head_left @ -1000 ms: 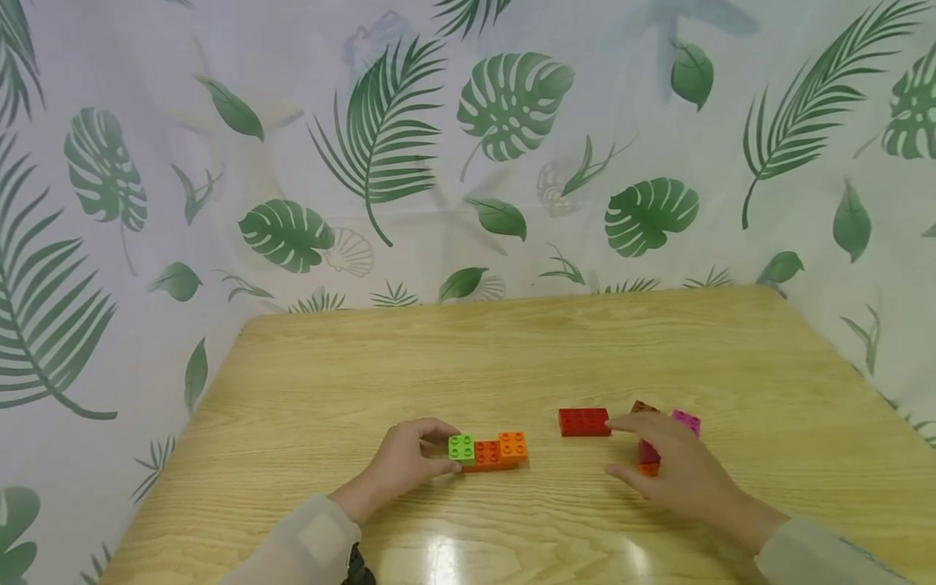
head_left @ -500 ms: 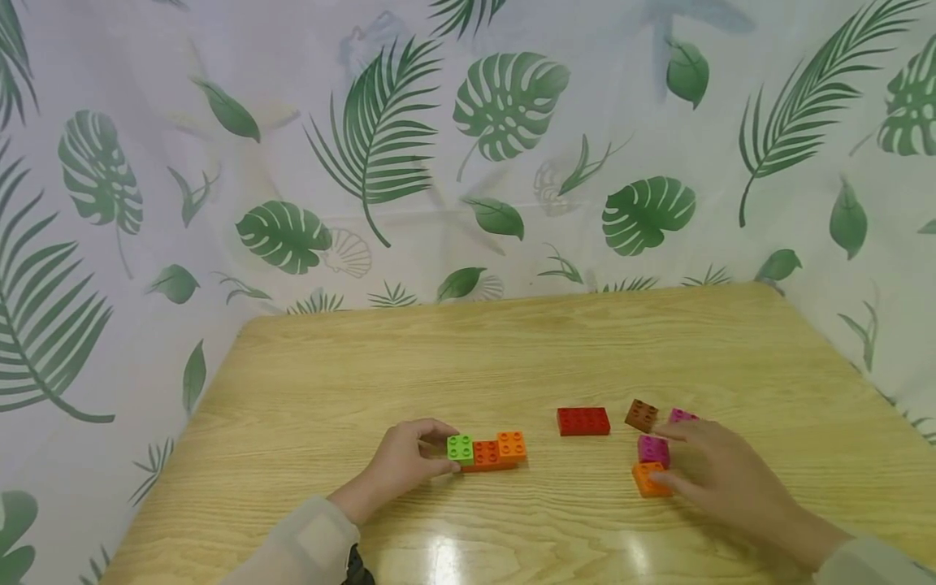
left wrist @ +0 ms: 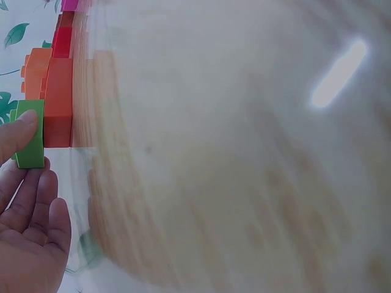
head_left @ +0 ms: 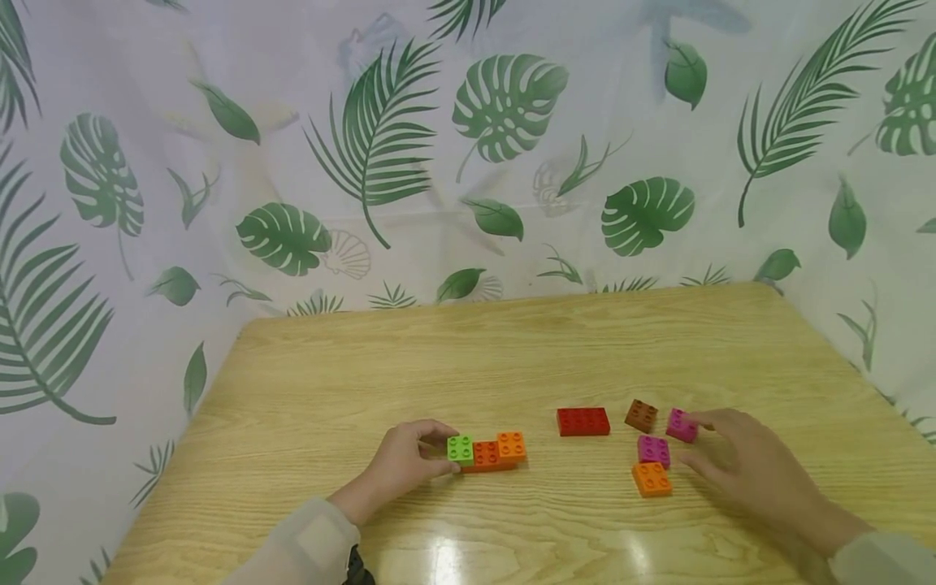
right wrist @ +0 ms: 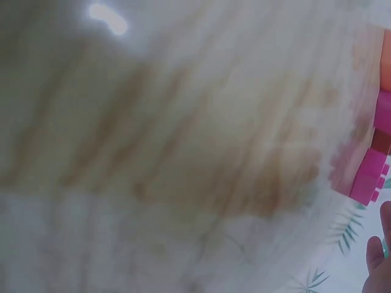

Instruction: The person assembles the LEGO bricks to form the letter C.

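In the head view, a lime-green brick [head_left: 460, 450] is pinched between the thumb and fingers of the left hand [head_left: 411, 459], which are parted only by the brick's breadth. The brick is seated on a long red-orange brick [head_left: 486, 453] and overhangs its left end; a mounted orange brick [head_left: 512, 446] is carried at the right end. Nothing is gripped by the right hand [head_left: 756, 467]: its thumb and index finger are held well apart, the index fingertip over or against the farther magenta brick [head_left: 680, 426]; contact cannot be told. Just left of that hand, the nearer magenta brick [head_left: 653, 451] and a loose orange brick [head_left: 652, 479] are placed close together, with a brown brick [head_left: 641, 415] behind. Between the hands, a long red brick [head_left: 582, 422] is laid on the wood-grain table [head_left: 366, 357].

In the left wrist view, the thumb is laid on the lime-green brick's side, the other fingers below.

In the right wrist view, only some fingertips are shown, apart from the farther magenta brick.
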{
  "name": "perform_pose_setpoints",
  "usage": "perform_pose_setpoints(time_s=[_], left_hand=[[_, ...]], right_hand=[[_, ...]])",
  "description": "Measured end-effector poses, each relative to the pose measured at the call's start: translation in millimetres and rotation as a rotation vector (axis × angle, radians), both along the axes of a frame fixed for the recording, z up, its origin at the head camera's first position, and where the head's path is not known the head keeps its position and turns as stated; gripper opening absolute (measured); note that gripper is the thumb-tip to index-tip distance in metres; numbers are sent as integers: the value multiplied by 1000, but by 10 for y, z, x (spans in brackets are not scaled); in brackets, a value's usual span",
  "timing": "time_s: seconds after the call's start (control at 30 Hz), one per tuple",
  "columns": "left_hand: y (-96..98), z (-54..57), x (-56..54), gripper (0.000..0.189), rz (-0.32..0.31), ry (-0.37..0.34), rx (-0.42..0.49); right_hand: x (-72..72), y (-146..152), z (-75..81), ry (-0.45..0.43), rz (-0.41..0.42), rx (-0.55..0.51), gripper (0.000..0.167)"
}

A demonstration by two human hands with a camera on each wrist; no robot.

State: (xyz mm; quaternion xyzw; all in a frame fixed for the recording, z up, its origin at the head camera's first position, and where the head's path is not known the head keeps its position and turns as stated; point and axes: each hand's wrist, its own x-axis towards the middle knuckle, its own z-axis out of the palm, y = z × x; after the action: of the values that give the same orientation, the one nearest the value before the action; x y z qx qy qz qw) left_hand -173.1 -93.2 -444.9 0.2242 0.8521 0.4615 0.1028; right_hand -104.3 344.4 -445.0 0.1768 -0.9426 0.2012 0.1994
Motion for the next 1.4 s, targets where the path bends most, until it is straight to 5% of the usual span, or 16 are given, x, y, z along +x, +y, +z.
perform_pose_setpoints(time_s=[0.67, 1.0, 1.4], left_hand=[[-12, -36, -18, 37, 9, -13, 1], [-8, -40, -23, 36, 4, -12, 0], [-12, -28, -18, 37, 2, -21, 9]], right_hand=[[-244, 96, -33, -294, -99, -45, 61], [-280, 93, -20, -328, -84, -47, 45], [-321, 72, 185, -321, -117, -45, 49]])
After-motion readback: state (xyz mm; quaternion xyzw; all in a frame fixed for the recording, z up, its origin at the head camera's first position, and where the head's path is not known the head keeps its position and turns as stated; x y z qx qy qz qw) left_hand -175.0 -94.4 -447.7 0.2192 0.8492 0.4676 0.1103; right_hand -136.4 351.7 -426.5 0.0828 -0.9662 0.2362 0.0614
